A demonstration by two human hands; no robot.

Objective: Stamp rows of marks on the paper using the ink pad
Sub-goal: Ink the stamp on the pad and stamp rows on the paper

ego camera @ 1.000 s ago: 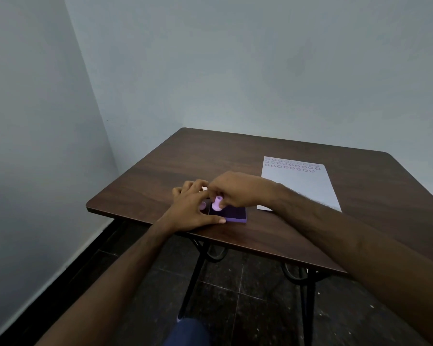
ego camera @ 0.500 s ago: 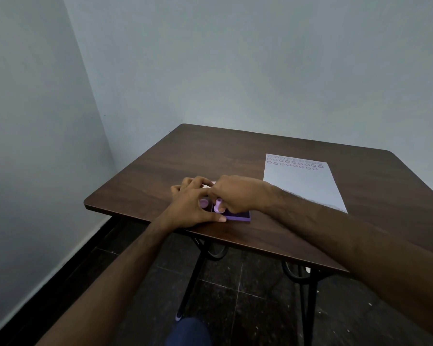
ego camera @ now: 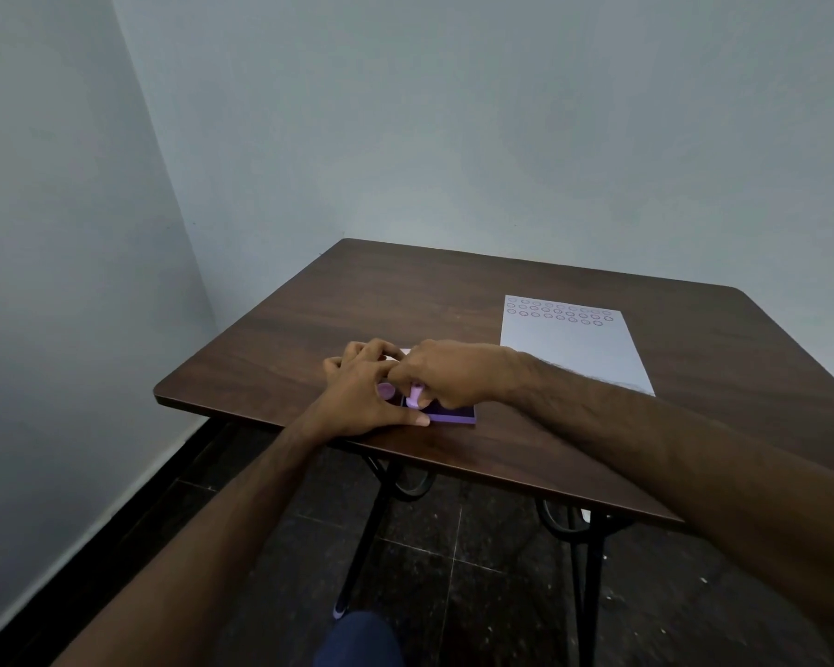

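table (ego camera: pixel 309 329): dark wood top, black metal legs, tiled floor below.
paper (ego camera: pixel 574 351): white sheet, flat on far right of table, well apart from hands; three rows of round purple marks along its far edge, rest blank.
right hand (ego camera: pixel 453 373): fingers pinched around the stamp, pressing it down on the pad.
left hand (ego camera: pixel 362 402): fingers spread, flat over pad's left side, thumb along its near edge.
ink pad (ego camera: pixel 453 416): purple case, dark inking surface, near front-left table edge.
stamp (ego camera: pixel 414 396): pale purple, upright, base on pad.
small purple round piece (ego camera: pixel 385 391): just left of stamp, between left-hand fingers; can't tell what it is.
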